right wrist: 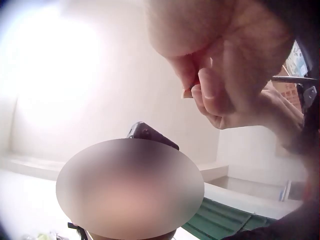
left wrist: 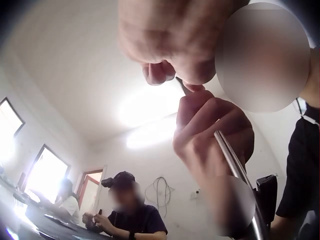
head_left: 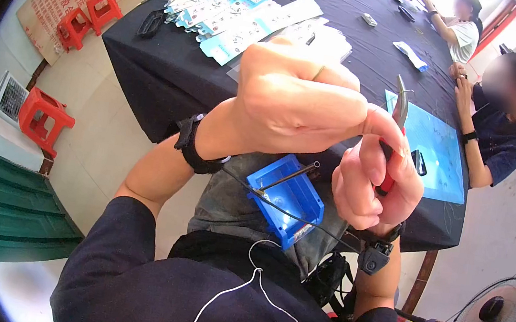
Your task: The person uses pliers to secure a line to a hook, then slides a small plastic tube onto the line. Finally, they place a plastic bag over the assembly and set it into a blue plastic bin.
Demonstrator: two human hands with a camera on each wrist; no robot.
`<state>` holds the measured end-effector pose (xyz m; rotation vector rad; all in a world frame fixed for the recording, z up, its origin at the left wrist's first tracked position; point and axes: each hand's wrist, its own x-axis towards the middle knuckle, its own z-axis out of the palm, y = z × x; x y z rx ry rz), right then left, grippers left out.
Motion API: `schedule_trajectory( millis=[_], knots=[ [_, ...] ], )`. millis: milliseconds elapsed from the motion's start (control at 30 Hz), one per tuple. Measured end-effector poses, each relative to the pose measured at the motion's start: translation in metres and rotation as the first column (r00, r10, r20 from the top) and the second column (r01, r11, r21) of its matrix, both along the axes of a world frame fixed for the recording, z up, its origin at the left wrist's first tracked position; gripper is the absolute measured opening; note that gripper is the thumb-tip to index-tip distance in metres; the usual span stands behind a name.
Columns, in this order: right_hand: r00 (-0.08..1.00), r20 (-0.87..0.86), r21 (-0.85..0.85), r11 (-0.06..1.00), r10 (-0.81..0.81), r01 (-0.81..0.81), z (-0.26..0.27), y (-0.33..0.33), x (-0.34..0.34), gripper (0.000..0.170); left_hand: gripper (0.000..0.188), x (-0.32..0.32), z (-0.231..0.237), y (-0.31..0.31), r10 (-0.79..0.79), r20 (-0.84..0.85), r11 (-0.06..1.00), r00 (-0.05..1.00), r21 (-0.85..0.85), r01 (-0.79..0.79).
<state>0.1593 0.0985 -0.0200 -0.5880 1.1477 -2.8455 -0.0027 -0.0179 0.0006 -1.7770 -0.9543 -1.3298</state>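
Red-handled pliers [head_left: 400,105] are gripped in my right hand [head_left: 377,186], their metal jaws pointing up and away past the fingers. A thin bit of wire shows by the jaws. My left hand [head_left: 305,102] is held high in front, fingers bent, its fingertips right at the pliers and the right hand's fingers. What those fingers pinch, if anything, I cannot tell. From the left wrist view, a dark metal tip [left wrist: 182,86] lies between the left hand [left wrist: 167,37] and the right hand [left wrist: 215,127]. The right wrist view shows the hands close together, the pliers mostly hidden.
Below the hands, a blue plastic bin [head_left: 295,198] sits on my lap with a metal tube [head_left: 288,177] over it. Printed cards and papers [head_left: 243,22] lie on the black-covered table [head_left: 173,65]. A blue mat [head_left: 435,152] lies right. Another person [head_left: 504,122] works there.
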Motion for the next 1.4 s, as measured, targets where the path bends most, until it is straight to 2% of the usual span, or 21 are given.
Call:
schedule_trajectory(
  millis=[133, 200, 333, 367, 433, 467, 533, 567, 600, 633, 667, 733, 800, 867, 933, 1000, 1067, 1133, 1167, 1267, 1400],
  knots=[
    [0.999, -0.017, 0.046, 0.998, -0.037, 0.037, 0.001, 0.002, -0.001, 0.039, 0.055, 0.000, 0.003, 0.000, -0.001, 0.010, 1.000, 1.000, 0.011, 0.001],
    [0.998, -0.029, 0.078, 0.995, -0.063, 0.065, 0.002, 0.004, -0.001, 0.039, 0.036, 0.002, 0.005, -0.006, 0.053, 0.056, 0.992, 0.997, -0.119, -0.046],
    [0.978, -0.046, 0.248, 0.946, -0.204, 0.209, 0.010, 0.007, 0.000, 0.038, 0.041, -0.002, 0.009, -0.008, 0.045, 0.103, 0.985, 0.994, -0.171, -0.027],
    [0.968, -0.046, 0.296, 0.922, -0.246, 0.249, 0.012, 0.008, 0.001, 0.037, 0.041, -0.003, 0.006, -0.004, -0.088, 0.269, 0.979, 0.959, -0.156, 0.134],
    [0.948, -0.086, 0.398, 0.862, -0.305, 0.314, 0.012, 0.012, 0.003, 0.035, 0.038, 0.002, 0.003, -0.002, -0.272, 0.553, 0.915, 0.788, -0.105, 0.390],
    [0.925, -0.131, 0.490, 0.787, -0.357, 0.373, 0.012, 0.012, 0.003, 0.033, 0.038, 0.001, 0.005, -0.004, -0.271, 0.552, 0.915, 0.788, -0.106, 0.389],
    [0.913, -0.127, 0.494, 0.774, -0.387, 0.396, 0.016, 0.007, 0.005, 0.027, 0.019, -0.006, 0.008, -0.008, -0.329, 0.661, 0.816, 0.674, -0.159, 0.555],
    [0.878, -0.160, 0.587, 0.671, -0.452, 0.453, 0.019, 0.004, 0.006, 0.025, 0.019, -0.008, 0.007, -0.008, -0.328, 0.661, 0.817, 0.675, -0.160, 0.554],
    [0.836, -0.200, 0.668, 0.553, -0.510, 0.497, 0.020, 0.002, 0.007, 0.022, 0.027, -0.010, 0.006, -0.008, -0.390, 0.705, 0.755, 0.593, -0.124, 0.644],
    [0.833, -0.224, 0.692, 0.519, -0.506, 0.502, 0.019, 0.005, 0.006, 0.016, 0.035, -0.013, 0.005, -0.007, -0.443, 0.743, 0.684, 0.503, -0.083, 0.724],
    [0.835, -0.223, 0.692, 0.522, -0.503, 0.499, 0.019, 0.004, 0.004, 0.016, 0.035, -0.018, 0.004, -0.005, -0.439, 0.744, 0.687, 0.504, -0.083, 0.722],
    [0.730, -0.480, 0.758, 0.189, -0.488, 0.625, 0.019, 0.001, 0.001, 0.013, 0.050, -0.027, 0.002, -0.001, -0.514, 0.715, 0.598, 0.474, -0.097, 0.795],
    [0.696, -0.530, 0.746, 0.124, -0.484, 0.655, 0.015, -0.002, -0.004, 0.015, 0.056, -0.007, 0.011, -0.005, -0.440, 0.775, 0.659, 0.455, -0.066, 0.749],
    [0.451, -0.820, 0.542, -0.226, -0.352, 0.809, 0.015, -0.008, -0.009, 0.019, 0.062, -0.001, 0.013, -0.003, -0.367, 0.828, 0.715, 0.424, -0.040, 0.698],
    [0.410, -0.847, 0.509, -0.291, -0.339, 0.810, 0.015, -0.008, -0.009, 0.022, 0.059, -0.004, 0.009, 0.000, -0.475, 0.777, 0.673, 0.412, 0.019, 0.740],
    [0.324, -0.895, 0.432, -0.418, -0.306, 0.799, 0.015, -0.008, -0.009, 0.027, 0.059, 0.003, 0.016, -0.004, -0.388, 0.805, 0.732, 0.449, -0.026, 0.681],
    [0.283, -0.901, 0.408, -0.422, -0.330, 0.810, 0.007, -0.004, -0.013, 0.027, 0.059, 0.004, 0.017, -0.005, -0.298, 0.827, 0.783, 0.476, -0.074, 0.618],
    [0.096, -0.853, 0.274, -0.284, -0.513, 0.919, -0.001, -0.005, -0.019, 0.024, 0.055, 0.000, 0.012, -0.001, -0.442, 0.739, 0.705, 0.509, -0.065, 0.707],
    [0.092, -0.851, 0.227, -0.205, -0.518, 0.952, -0.002, -0.004, -0.021, 0.028, 0.055, 0.001, 0.012, 0.000, -0.442, 0.741, 0.703, 0.505, -0.064, 0.709],
    [-0.008, -0.896, 0.111, -0.242, -0.444, 0.964, -0.003, -0.001, -0.023, 0.034, 0.051, 0.005, 0.008, -0.002, -0.421, 0.733, 0.712, 0.534, -0.098, 0.696],
    [-0.021, -0.880, 0.087, -0.206, -0.474, 0.975, -0.003, -0.004, -0.022, 0.038, 0.046, 0.010, 0.004, 0.000, -0.385, 0.717, 0.730, 0.581, -0.149, 0.667]
  ],
)
